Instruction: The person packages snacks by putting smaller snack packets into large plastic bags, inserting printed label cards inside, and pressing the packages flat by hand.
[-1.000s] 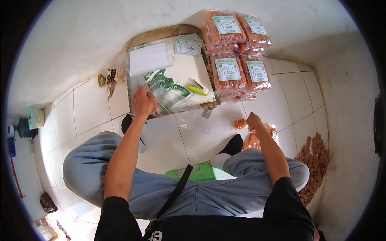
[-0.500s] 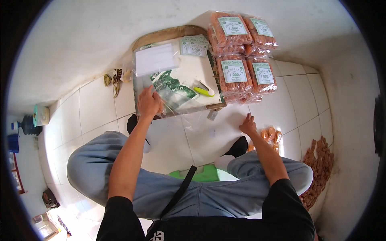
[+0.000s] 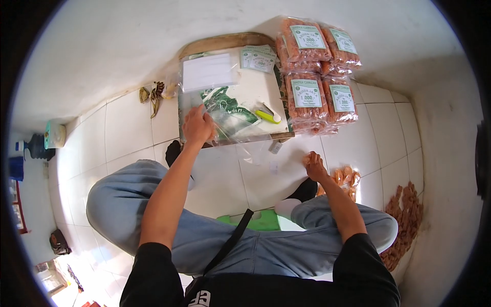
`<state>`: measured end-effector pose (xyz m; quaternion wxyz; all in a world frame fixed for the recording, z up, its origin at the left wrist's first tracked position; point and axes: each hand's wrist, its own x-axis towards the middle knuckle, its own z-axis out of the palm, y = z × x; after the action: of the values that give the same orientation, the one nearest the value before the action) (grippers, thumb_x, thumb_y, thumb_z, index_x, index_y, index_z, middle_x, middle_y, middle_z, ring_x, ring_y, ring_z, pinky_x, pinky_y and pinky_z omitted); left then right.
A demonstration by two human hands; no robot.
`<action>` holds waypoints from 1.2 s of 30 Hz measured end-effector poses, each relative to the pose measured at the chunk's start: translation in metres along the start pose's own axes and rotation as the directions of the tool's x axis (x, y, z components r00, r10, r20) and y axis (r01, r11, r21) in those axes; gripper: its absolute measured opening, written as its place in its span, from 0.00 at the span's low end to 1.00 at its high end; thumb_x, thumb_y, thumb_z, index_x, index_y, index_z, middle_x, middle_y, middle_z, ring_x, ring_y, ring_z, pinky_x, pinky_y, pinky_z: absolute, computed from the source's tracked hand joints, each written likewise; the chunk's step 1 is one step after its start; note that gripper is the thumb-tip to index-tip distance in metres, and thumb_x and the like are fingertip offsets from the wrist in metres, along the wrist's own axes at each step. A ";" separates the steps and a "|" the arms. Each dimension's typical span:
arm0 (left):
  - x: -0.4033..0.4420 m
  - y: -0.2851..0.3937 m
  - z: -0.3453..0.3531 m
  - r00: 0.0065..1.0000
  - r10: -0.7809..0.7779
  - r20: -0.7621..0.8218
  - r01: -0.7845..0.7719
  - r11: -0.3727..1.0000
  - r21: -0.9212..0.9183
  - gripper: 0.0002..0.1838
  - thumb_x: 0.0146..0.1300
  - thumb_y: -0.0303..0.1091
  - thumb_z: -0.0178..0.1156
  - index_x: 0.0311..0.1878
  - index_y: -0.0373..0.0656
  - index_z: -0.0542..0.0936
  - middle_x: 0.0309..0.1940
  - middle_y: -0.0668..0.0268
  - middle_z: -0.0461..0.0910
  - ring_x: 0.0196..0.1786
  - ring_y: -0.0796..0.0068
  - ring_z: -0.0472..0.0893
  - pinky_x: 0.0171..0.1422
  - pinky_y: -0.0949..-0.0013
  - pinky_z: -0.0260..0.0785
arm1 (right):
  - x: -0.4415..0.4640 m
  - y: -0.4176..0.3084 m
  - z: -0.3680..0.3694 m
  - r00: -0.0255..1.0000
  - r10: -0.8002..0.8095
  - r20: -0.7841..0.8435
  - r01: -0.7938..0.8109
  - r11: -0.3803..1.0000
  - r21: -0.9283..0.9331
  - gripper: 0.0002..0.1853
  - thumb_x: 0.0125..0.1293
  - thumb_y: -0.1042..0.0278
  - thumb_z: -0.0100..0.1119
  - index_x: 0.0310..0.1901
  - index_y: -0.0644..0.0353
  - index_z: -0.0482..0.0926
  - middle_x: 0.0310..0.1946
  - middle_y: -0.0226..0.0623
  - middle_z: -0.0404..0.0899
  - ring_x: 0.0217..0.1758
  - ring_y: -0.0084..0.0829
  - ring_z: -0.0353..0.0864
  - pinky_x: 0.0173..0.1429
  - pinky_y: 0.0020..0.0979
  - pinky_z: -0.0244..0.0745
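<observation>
My left hand (image 3: 198, 125) is closed at the front left of a low board-topped table, gripping a clear plastic bag (image 3: 245, 144) whose film spreads right over the table's front edge. A bit of orange shows by its fingers. My right hand (image 3: 317, 168) is over the tiled floor, its fingers pinched on a small pale-orange packet (image 3: 307, 159), mostly hidden. Just below it lie several small wrapped orange packets (image 3: 348, 176) beside my right leg. A green cutter (image 3: 268, 116) rests on the table (image 3: 255, 94), near a stack of clear bags with white paper (image 3: 207, 71) and printed labels (image 3: 258, 59).
Large labelled bags of orange snacks (image 3: 307, 97) are stacked right of the table, against the wall. A pile of loose brown pieces (image 3: 404, 225) lies at the right. A green plastic stool (image 3: 266, 221) is between my legs. Dried brown scraps (image 3: 156, 97) lie left of the table.
My right hand has drawn slightly back and left, and a small pale-orange packet now shows at its fingertips. My left hand stays on the clear bag. The whole view has shifted a little.
</observation>
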<state>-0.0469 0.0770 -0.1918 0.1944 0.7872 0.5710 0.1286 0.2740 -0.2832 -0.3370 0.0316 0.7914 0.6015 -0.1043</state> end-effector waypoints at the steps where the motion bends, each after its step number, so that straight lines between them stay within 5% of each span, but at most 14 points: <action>1: 0.000 0.001 0.000 1.000 -0.001 0.006 0.001 1.000 -0.009 0.24 0.68 0.44 0.49 0.65 0.51 0.73 0.66 0.63 0.69 0.70 0.58 0.66 0.70 0.48 0.59 | 0.001 0.007 0.010 0.991 -0.056 -0.125 0.065 0.996 0.061 0.24 0.64 0.66 0.52 0.57 0.72 0.64 0.53 0.55 0.68 0.55 0.55 0.71 0.55 0.47 0.74; 6: 0.002 -0.004 0.005 1.000 -0.005 0.001 0.005 1.000 -0.028 0.24 0.68 0.44 0.49 0.66 0.51 0.73 0.66 0.62 0.69 0.70 0.58 0.65 0.70 0.47 0.58 | -0.002 0.017 0.030 0.916 -0.007 -0.401 0.187 0.892 0.412 0.25 0.68 0.62 0.52 0.59 0.72 0.62 0.49 0.58 0.74 0.51 0.55 0.78 0.52 0.49 0.76; 9: 0.003 -0.004 0.005 1.000 -0.004 0.006 0.004 1.000 -0.028 0.24 0.68 0.44 0.49 0.66 0.51 0.73 0.67 0.62 0.68 0.70 0.58 0.65 0.71 0.48 0.57 | -0.001 0.024 0.044 0.983 -0.021 -0.185 0.075 0.955 0.289 0.26 0.67 0.61 0.58 0.60 0.67 0.63 0.44 0.57 0.77 0.48 0.55 0.81 0.51 0.46 0.78; 11: 0.002 -0.001 0.003 1.000 -0.003 0.022 0.004 1.000 -0.023 0.24 0.68 0.45 0.48 0.66 0.51 0.73 0.68 0.62 0.67 0.71 0.59 0.64 0.71 0.48 0.57 | -0.001 0.010 0.011 0.961 0.242 0.131 -0.242 0.516 0.822 0.30 0.62 0.60 0.64 0.61 0.61 0.63 0.44 0.58 0.77 0.50 0.56 0.80 0.51 0.46 0.77; 14: 0.001 0.003 0.001 0.999 -0.041 0.023 0.041 0.999 -0.016 0.24 0.68 0.45 0.48 0.66 0.51 0.73 0.68 0.62 0.66 0.71 0.59 0.63 0.71 0.48 0.56 | 0.003 -0.012 -0.035 0.886 0.308 0.346 -0.444 0.354 0.823 0.33 0.58 0.57 0.69 0.61 0.58 0.63 0.42 0.58 0.78 0.46 0.58 0.81 0.51 0.47 0.77; 15: 0.000 0.004 0.000 0.999 -0.044 0.023 0.044 0.999 -0.019 0.24 0.68 0.45 0.48 0.66 0.51 0.73 0.68 0.62 0.66 0.71 0.59 0.63 0.71 0.48 0.56 | 0.004 -0.009 -0.026 0.887 0.307 0.345 -0.444 0.359 0.821 0.33 0.58 0.57 0.69 0.61 0.58 0.63 0.42 0.58 0.78 0.46 0.58 0.81 0.51 0.47 0.77; 17: -0.002 0.006 -0.002 0.998 -0.056 0.019 0.056 0.998 -0.016 0.24 0.68 0.45 0.49 0.66 0.51 0.73 0.68 0.61 0.66 0.71 0.59 0.63 0.72 0.48 0.55 | 0.006 0.005 0.014 0.962 0.274 -0.023 -0.220 0.815 0.536 0.35 0.58 0.53 0.70 0.61 0.60 0.64 0.41 0.55 0.78 0.40 0.52 0.82 0.41 0.44 0.79; 20: -0.001 0.004 -0.003 0.999 -0.034 0.030 0.035 0.999 -0.034 0.24 0.68 0.45 0.48 0.66 0.51 0.73 0.69 0.61 0.66 0.71 0.58 0.63 0.72 0.48 0.55 | 0.002 -0.010 -0.004 0.975 0.212 -0.063 -0.171 0.903 0.393 0.35 0.59 0.51 0.69 0.60 0.62 0.65 0.42 0.54 0.78 0.39 0.44 0.83 0.29 0.37 0.79; 24: 0.000 -0.001 0.003 1.000 -0.014 0.007 0.014 0.999 -0.033 0.24 0.69 0.44 0.48 0.66 0.51 0.73 0.69 0.61 0.66 0.71 0.58 0.63 0.72 0.48 0.55 | 0.016 0.017 0.016 0.969 0.027 0.245 -0.154 0.842 0.517 0.34 0.60 0.50 0.67 0.59 0.64 0.66 0.44 0.52 0.78 0.39 0.39 0.83 0.24 0.35 0.79; 26: 0.000 0.003 0.000 0.998 -0.039 0.043 0.039 0.999 -0.014 0.24 0.69 0.44 0.48 0.66 0.51 0.72 0.69 0.61 0.66 0.72 0.57 0.62 0.72 0.48 0.54 | 0.016 -0.002 -0.017 0.810 0.269 0.522 -0.587 0.364 0.723 0.32 0.61 0.50 0.65 0.58 0.65 0.67 0.40 0.47 0.80 0.34 0.38 0.84 0.23 0.36 0.80; 30: -0.001 0.003 -0.002 0.998 -0.041 0.052 0.042 0.999 -0.029 0.24 0.69 0.44 0.48 0.66 0.51 0.72 0.69 0.60 0.65 0.73 0.58 0.61 0.73 0.48 0.53 | 0.011 -0.003 -0.029 0.894 0.126 0.430 -0.434 0.481 0.762 0.27 0.67 0.52 0.58 0.59 0.62 0.66 0.42 0.45 0.81 0.35 0.35 0.85 0.21 0.32 0.80; 33: 0.000 0.001 0.001 0.997 -0.045 0.054 0.046 0.999 -0.018 0.24 0.70 0.44 0.47 0.67 0.51 0.72 0.70 0.60 0.64 0.73 0.58 0.60 0.73 0.48 0.52 | 0.020 0.002 -0.033 0.825 0.269 0.497 -0.561 0.488 0.668 0.29 0.63 0.55 0.64 0.59 0.62 0.66 0.38 0.42 0.82 0.31 0.32 0.84 0.22 0.32 0.80; 35: -0.001 0.002 0.002 0.999 -0.036 0.037 0.038 0.999 -0.033 0.24 0.70 0.45 0.47 0.67 0.51 0.71 0.70 0.60 0.64 0.73 0.58 0.60 0.73 0.47 0.52 | 0.030 0.004 -0.052 0.741 0.374 0.558 -0.646 0.625 0.439 0.35 0.56 0.56 0.72 0.58 0.66 0.66 0.35 0.40 0.83 0.30 0.29 0.84 0.22 0.27 0.76; 36: -0.001 0.002 0.001 0.999 -0.037 0.038 0.038 0.999 -0.032 0.24 0.70 0.45 0.47 0.67 0.51 0.71 0.70 0.60 0.64 0.73 0.58 0.60 0.73 0.47 0.52 | 0.033 0.009 -0.059 0.781 0.273 0.562 -0.571 0.675 0.466 0.35 0.52 0.57 0.75 0.56 0.68 0.70 0.36 0.44 0.84 0.28 0.29 0.84 0.24 0.30 0.77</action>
<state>-0.0448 0.0753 -0.1916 0.2204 0.7753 0.5797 0.1196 0.2986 -0.2440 -0.2865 -0.0663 0.8308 0.3032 -0.4620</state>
